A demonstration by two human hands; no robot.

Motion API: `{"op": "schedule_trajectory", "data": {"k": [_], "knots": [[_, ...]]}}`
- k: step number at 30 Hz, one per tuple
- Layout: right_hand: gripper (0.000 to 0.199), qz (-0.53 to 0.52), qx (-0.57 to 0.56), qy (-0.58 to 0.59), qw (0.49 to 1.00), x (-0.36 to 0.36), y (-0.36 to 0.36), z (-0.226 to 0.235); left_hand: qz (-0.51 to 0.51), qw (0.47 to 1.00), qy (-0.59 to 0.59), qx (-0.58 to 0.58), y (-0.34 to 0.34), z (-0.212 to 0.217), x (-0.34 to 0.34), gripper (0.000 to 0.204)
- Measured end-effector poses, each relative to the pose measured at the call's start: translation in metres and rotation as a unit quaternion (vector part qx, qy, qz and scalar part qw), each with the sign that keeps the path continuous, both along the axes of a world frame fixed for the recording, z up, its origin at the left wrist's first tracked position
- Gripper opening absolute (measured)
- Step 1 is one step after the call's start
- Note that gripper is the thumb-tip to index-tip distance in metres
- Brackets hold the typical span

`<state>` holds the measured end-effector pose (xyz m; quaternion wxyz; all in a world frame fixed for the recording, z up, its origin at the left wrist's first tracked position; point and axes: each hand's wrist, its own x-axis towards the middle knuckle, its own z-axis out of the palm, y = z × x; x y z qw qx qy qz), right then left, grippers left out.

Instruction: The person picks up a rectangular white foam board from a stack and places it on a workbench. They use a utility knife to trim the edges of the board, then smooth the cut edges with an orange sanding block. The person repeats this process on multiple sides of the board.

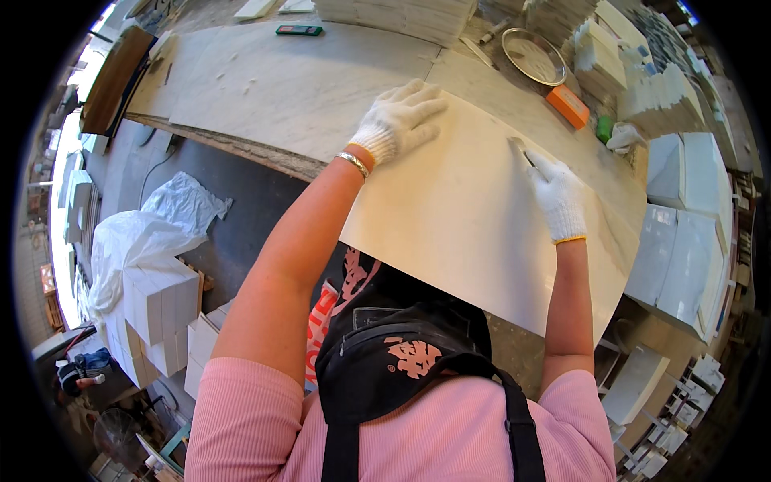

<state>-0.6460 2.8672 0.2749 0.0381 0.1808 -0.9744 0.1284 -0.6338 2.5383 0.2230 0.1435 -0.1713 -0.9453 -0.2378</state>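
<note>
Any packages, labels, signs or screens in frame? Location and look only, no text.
Orange box: on the bench beyond the right hand, small rectangular block.
Dark green flat case: far end of the bench, slim rectangle with a reddish strip; cannot tell whether it has a screen.
White boxes: stacked on the floor at left, plain cuboids.
White plastic bag: draped over those boxes, crumpled.
No signs seen.

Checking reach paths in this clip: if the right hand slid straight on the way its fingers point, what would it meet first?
The right hand points up-left across the pale sheet. It would probably cross the sheet's far edge onto the marble table first; the left hand lies off that line, though depth is unclear.
</note>
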Motion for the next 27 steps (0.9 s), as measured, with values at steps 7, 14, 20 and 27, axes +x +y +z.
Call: {"op": "schedule_trajectory", "data": {"k": [7, 14, 20, 27], "knots": [[0.031, -0.016, 0.011, -0.016, 1.0, -0.009, -0.025, 0.02, -0.001, 0.999, -0.036, -0.002, 0.0, 0.008, 0.002, 0.048], [0.031, 0.001, 0.082, -0.026, 0.996, -0.025, -0.04, 0.004, 0.001, 1.0, -0.014, -0.005, 0.001, 0.002, 0.001, 0.048], [0.032, 0.008, 0.091, -0.035, 0.995, -0.025, -0.033, -0.008, -0.003, 1.0, -0.008, -0.003, 0.0, 0.0, 0.0, 0.048], [0.03, 0.018, 0.051, -0.01, 0.999, -0.011, -0.029, -0.005, -0.003, 1.0, -0.003, -0.004, 0.0, 0.002, 0.002, 0.048]]}}
